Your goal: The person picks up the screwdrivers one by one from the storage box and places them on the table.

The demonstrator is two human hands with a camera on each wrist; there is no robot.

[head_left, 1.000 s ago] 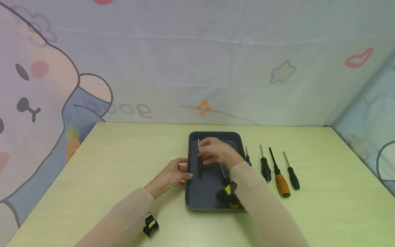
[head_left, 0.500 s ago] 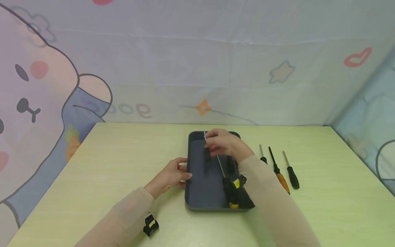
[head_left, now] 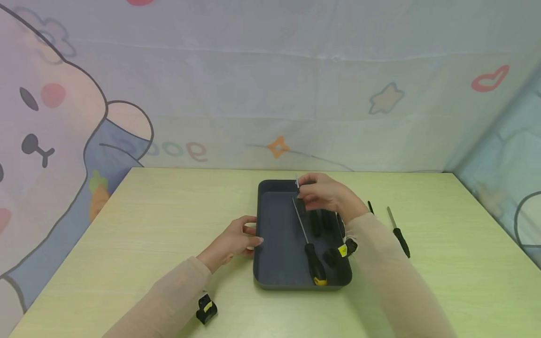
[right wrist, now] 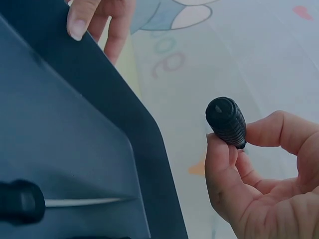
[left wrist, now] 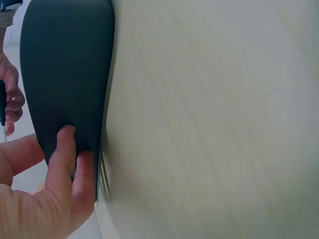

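Observation:
My right hand (head_left: 327, 195) pinches a screwdriver (right wrist: 227, 119) by its ribbed black handle, over the far right part of the dark grey tray (head_left: 274, 272). The shaft points up and away in the head view. Lower in the tray lies another screwdriver (head_left: 313, 263), black-handled with a yellow end. At the tray's left side, my left hand (head_left: 232, 240) grips the wall. Its thumb hooks over the rim in the right wrist view, and its fingers (left wrist: 64, 154) press the outer face in the left wrist view.
To the right of the tray lies a black-handled screwdriver (head_left: 400, 239). My right forearm mostly covers another dark shaft (head_left: 370, 206) near it. Dark elongated shapes show inside the tray under my right hand. A patterned cloth (head_left: 346, 103) hangs behind the table.
My right hand has moved right and slightly away across the tray with the screwdriver. Its sleeve now covers the orange-handled screwdriver. The left hand and tray have stayed put.

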